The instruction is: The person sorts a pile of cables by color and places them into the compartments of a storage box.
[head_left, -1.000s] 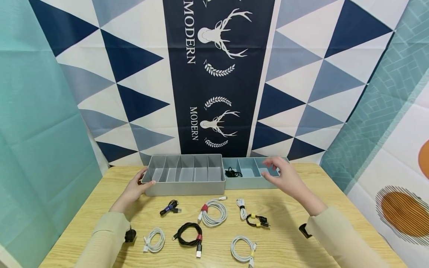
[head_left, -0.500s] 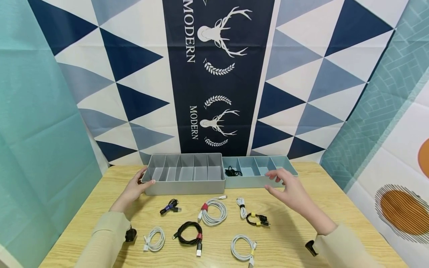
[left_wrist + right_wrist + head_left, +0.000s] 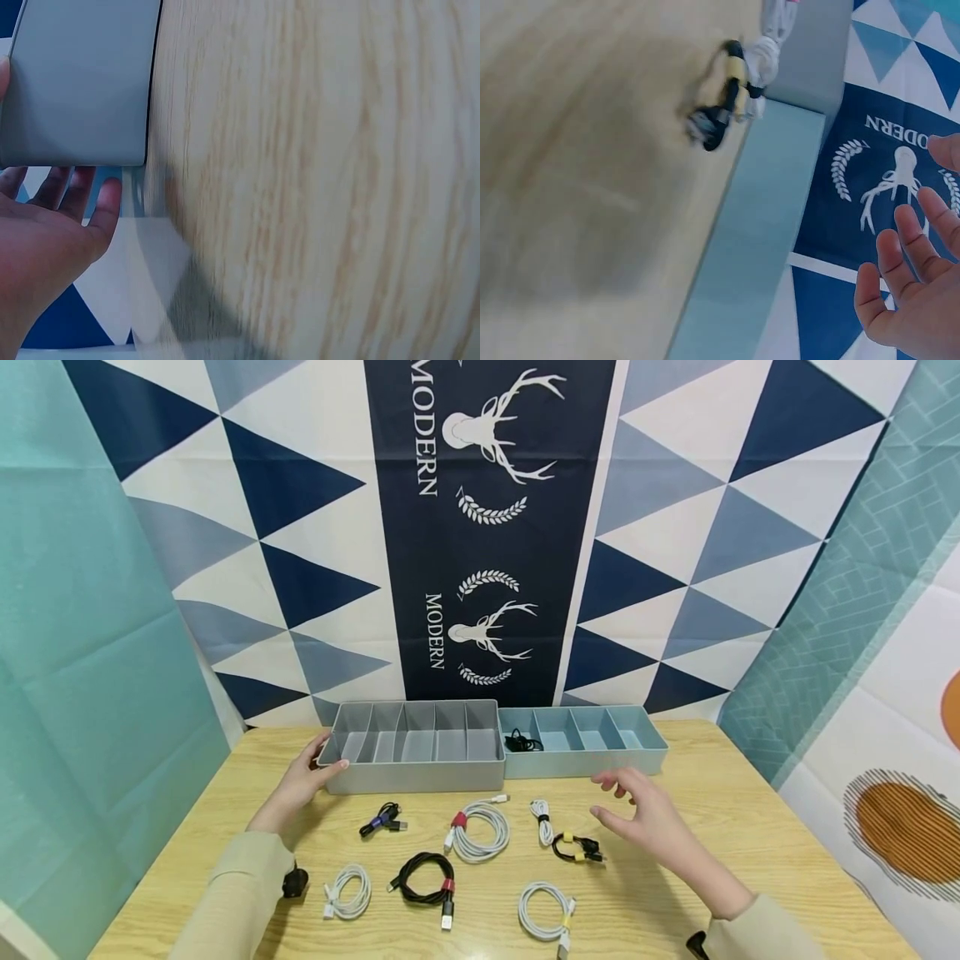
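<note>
My left hand (image 3: 303,777) holds the left end of a grey divided storage box (image 3: 416,778), thumb on the front, fingers at the end wall. In the left wrist view the little finger stands apart from the box (image 3: 82,90). My right hand (image 3: 641,810) hovers with nothing in it, fingers loosely bent, in front of a light blue divided box (image 3: 585,764). A bundled black cable (image 3: 521,742) lies in that box's leftmost compartment. Nearest to the right hand on the table are a black cable with yellow ties (image 3: 577,847) and a white cable with a black tie (image 3: 542,822).
More coiled cables lie on the wooden table (image 3: 675,893): white with a red tie (image 3: 480,831), black with a red tie (image 3: 426,877), black with a purple tie (image 3: 381,820), plain white (image 3: 348,892), white with a yellow tie (image 3: 543,910). A patterned cloth (image 3: 495,543) hangs behind.
My right hand has drawn back from over the light blue box toward me, down to the front of it. My left hand stays at the grey box. The cables have not moved.
</note>
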`<state>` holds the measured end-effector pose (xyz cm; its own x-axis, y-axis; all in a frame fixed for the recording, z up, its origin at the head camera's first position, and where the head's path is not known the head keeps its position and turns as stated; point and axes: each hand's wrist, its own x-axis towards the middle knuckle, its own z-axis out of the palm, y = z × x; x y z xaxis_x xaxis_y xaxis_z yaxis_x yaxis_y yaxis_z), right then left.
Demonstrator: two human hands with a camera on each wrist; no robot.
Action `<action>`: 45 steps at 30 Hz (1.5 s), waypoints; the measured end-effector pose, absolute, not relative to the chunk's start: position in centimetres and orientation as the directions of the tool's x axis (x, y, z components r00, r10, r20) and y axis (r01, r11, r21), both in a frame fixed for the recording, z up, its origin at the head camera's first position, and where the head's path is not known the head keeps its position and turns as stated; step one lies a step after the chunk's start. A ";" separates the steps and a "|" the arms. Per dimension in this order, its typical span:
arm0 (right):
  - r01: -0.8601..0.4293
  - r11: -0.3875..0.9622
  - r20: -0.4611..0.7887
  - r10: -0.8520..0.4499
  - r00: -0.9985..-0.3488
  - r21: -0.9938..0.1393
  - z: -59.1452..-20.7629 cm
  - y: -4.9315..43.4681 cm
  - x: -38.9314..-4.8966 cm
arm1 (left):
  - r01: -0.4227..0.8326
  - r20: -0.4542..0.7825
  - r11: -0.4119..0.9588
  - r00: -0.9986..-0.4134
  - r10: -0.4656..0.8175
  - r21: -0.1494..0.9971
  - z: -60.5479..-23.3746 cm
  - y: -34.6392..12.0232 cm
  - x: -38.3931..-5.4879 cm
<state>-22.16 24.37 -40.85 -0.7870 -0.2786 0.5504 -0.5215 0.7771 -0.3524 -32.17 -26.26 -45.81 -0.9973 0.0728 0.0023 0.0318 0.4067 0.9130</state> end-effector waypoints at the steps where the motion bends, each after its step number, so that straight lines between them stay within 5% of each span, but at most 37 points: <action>1: -0.523 0.775 0.548 -0.281 -0.788 -0.355 -41.1 24.4 -22.1 | 0.031 0.001 0.413 -0.997 0.072 0.910 -45.8 -26.3 -32.2; 21: -0.495 0.755 0.382 -0.345 -0.857 -0.430 -45.3 25.3 -21.5 | 0.065 0.023 0.423 -0.994 0.103 0.904 -46.0 -26.7 -32.2; 45: -0.522 0.788 0.189 -0.486 -0.853 -0.327 -46.2 25.9 -22.8 | 0.027 -0.009 0.414 -0.996 0.086 0.910 -46.2 -26.6 -32.3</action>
<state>-22.77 25.86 -46.17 -0.8530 -0.4863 0.1894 -0.5218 0.7881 -0.3266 -32.35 -26.56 -46.16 -0.9962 0.0862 -0.0093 0.0274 0.4144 0.9097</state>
